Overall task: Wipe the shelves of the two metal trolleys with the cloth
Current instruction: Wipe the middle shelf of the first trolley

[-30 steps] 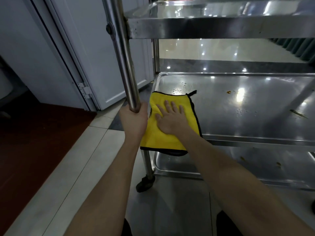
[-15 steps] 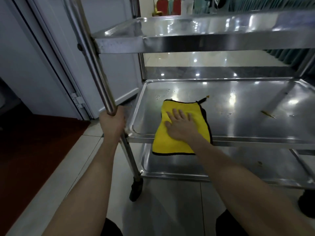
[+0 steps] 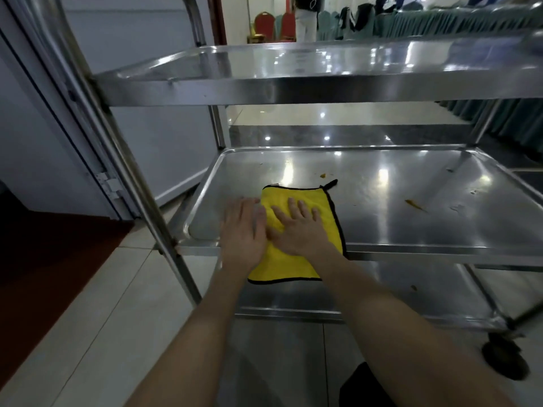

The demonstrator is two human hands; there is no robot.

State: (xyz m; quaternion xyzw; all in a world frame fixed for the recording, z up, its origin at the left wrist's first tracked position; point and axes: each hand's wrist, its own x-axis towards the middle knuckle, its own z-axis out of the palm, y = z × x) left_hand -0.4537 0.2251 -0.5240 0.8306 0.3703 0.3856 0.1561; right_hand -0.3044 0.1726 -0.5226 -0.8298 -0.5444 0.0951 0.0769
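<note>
The right hand lies flat, fingers spread, pressing the yellow cloth onto the middle shelf. The left hand, also flat and holding nothing, rests just beside it at the cloth's edge. Below both wrists the cloth overhangs the shelf's front rim, so a backward pull could drag it off. A short stroke would likely miss the food scraps, well right of the right hand.

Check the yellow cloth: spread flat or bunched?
Spread flat. The cloth lies as a rectangle on the middle shelf, near edge draped over its rim, right hand flat on it. Single or doubled layer: cannot tell.
</note>
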